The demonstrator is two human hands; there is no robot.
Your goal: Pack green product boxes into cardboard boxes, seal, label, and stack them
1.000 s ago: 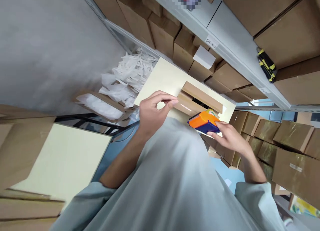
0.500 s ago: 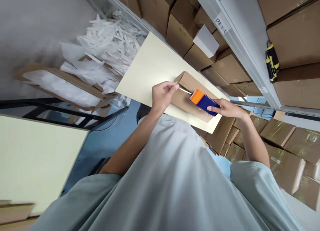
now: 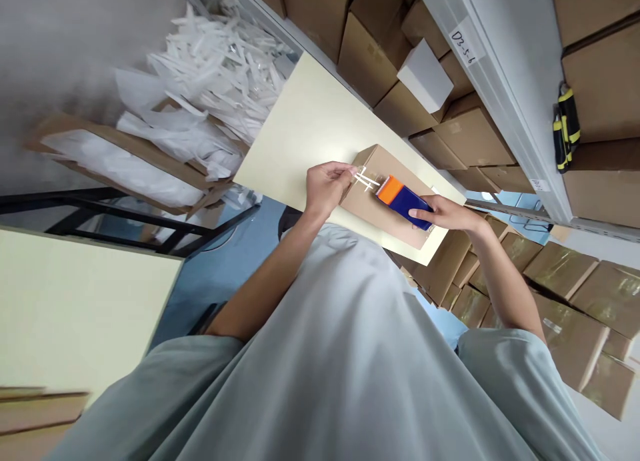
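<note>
A brown cardboard box (image 3: 385, 210) lies lengthwise on the cream tabletop (image 3: 300, 121). Over its top, my right hand (image 3: 443, 213) grips the blue end of a blue and orange tape dispenser (image 3: 406, 201), thumb on the upper side. The orange end with its toothed edge faces my left hand. Clear tape (image 3: 369, 179), showing white glints, spans from that end to my left hand (image 3: 330, 183), whose thumb and forefinger pinch its free end near the box's left end. Whether the tape touches the cardboard, I cannot tell.
Shredded white paper (image 3: 225, 61) is heaped beyond the table's left end. Shelves with cardboard boxes (image 3: 373, 54) and a white box (image 3: 425, 76) run along the far side. Black and yellow cutters (image 3: 566, 124) lie on a shelf; stacked cartons (image 3: 560, 308) stand right.
The tape between my hands now shows several white glints instead of one thin line. The dispenser has shifted slightly left relative to the box. The camera view has moved a little.
</note>
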